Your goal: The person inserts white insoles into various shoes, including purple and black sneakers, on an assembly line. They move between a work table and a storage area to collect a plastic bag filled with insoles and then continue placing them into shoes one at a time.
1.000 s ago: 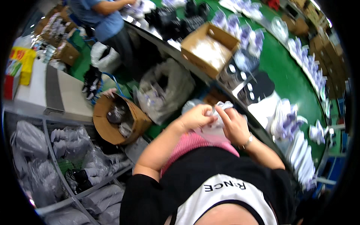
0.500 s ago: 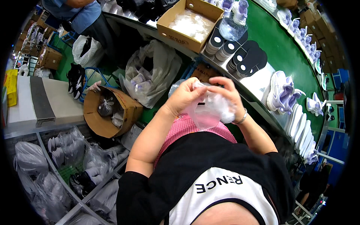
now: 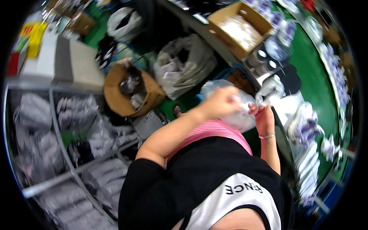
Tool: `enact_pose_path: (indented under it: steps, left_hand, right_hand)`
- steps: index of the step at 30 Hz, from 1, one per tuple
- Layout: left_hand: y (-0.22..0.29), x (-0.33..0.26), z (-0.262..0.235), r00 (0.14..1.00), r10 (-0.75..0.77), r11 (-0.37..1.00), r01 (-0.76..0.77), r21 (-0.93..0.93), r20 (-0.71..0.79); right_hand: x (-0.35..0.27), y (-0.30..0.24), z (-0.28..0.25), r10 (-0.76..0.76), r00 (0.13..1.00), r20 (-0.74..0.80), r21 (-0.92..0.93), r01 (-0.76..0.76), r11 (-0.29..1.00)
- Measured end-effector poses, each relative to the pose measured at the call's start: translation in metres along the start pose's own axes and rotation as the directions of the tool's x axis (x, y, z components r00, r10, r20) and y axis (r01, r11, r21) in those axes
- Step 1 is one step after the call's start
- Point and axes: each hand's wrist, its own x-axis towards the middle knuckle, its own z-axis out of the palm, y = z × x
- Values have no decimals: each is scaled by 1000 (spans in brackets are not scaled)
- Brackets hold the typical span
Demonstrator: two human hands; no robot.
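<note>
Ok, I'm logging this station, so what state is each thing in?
Left hand: closed on the clear bag.
Right hand: pinching the bag's edge.
Clear bag: crumpled, held up between both hands.
Cardboard box: open, white contents inside.
Round bin: open, partly filled.
Grey sack: open, slumped.

This is a factory packing floor, most likely for footwear. A long green conveyor belt (image 3: 306, 69) curves along the right side, lined with rows of pale lilac-and-white shoes (image 3: 304, 124). At the belt's near edge stands an open brown cardboard box (image 3: 239, 27) of clear wrapped items. Left of the belt, on the floor, sit a round brown cardboard drum (image 3: 128, 92) of scraps and a slumped grey plastic sack (image 3: 184, 63). Farther left, a grey metal rack (image 3: 57, 153) holds many bagged goods.
</note>
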Motion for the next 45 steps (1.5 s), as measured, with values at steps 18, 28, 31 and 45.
enact_pose_path:
  steps: [18,28,31,45]
  left_hand:
    - [-74,-8,43,972,-230,971,226,-73,-43]
    - [-108,1,24,946,95,992,-117,55,309]
    - [-113,-1,33,972,77,997,-74,-22,221]
    - [-175,1,40,918,-136,786,329,-524,373]
  right_hand:
    - [11,25,41,144,957,-250,-586,-268,765]
    - [34,29,41,371,915,-156,-970,-212,115]
    - [31,28,29,525,814,-250,-622,-551,557]
    - [22,32,13,233,970,67,-984,25,178]
